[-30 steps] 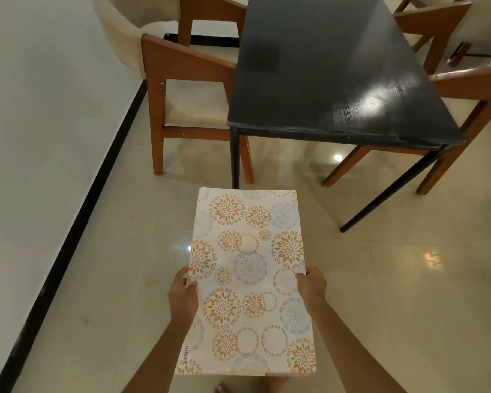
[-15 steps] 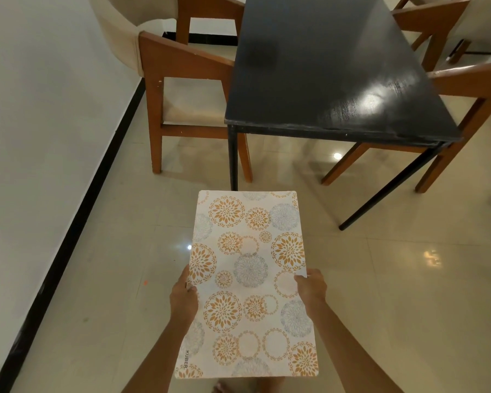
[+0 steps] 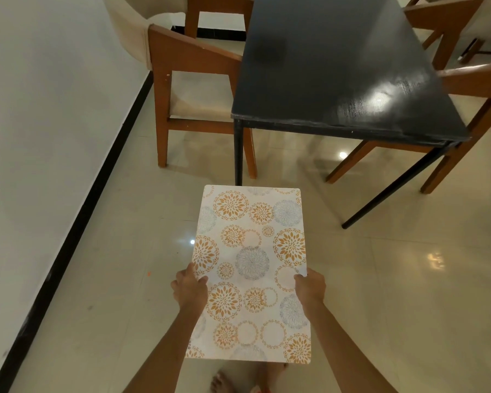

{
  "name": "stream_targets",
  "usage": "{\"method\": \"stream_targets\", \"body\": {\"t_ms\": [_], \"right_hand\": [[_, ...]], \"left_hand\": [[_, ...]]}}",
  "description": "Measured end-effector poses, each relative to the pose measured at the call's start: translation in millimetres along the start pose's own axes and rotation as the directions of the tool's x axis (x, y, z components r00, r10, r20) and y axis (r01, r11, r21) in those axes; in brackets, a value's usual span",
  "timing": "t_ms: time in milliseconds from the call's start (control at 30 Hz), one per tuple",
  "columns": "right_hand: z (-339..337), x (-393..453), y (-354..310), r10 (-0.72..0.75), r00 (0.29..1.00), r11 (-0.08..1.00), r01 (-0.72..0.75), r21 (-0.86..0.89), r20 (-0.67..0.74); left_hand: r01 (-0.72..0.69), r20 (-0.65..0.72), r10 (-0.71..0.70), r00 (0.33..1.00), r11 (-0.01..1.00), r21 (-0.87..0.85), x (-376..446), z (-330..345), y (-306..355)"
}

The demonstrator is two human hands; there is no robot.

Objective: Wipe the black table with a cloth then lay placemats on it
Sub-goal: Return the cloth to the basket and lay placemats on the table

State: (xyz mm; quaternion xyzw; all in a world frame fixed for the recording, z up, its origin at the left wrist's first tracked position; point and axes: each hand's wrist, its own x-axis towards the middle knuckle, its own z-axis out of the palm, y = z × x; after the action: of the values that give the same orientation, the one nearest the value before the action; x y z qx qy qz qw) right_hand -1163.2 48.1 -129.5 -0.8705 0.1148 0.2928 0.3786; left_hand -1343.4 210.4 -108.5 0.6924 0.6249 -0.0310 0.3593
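Toes of a bare foot (image 3: 221,382) show at the bottom edge on the glossy cream tiled floor (image 3: 408,293), under the near end of a rectangular white placemat printed w/ orange and grey flower circles (image 3: 253,273). Placemat is held flat in the air, long way pointing at the table. Left hand (image 3: 189,287) grips its left edge about halfway along, thumb on top; right hand (image 3: 310,287) pinches the right edge opposite, thumb on top too. Dark lettering runs along the mat's near-left edge but the left forearm covers most of it; only a few letters show, not readable. Beyond the mat's far end, well apart from it, stands the black rectangular wooden table w/ thin black legs (image 3: 338,66), top bare w/ a light glare near its right corner. Brown wooden armchair w/ cream cushions (image 3: 193,80) sits at the table's left side, more brown wooden chairs (image 3: 465,80) on its right. White wall w/ black skirting (image 3: 54,109) runs along the left.
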Motion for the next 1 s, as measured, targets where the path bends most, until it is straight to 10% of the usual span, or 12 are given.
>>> {"method": "stream_targets", "body": {"t_ms": [567, 1000], "right_hand": [[-2, 19, 11, 0.091, 0.996, 0.995, -0.092, -0.038, -0.022], [1, 4, 3, -0.024, 0.994, 0.923, -0.018, -0.385, -0.104]], "left_hand": [[0.042, 0.069, -0.030, 0.997, 0.984, -0.176, 6, -2, -10], [0.038, 0.120, -0.028, 0.992, 0.996, -0.078, 6, -1, -9]]}}
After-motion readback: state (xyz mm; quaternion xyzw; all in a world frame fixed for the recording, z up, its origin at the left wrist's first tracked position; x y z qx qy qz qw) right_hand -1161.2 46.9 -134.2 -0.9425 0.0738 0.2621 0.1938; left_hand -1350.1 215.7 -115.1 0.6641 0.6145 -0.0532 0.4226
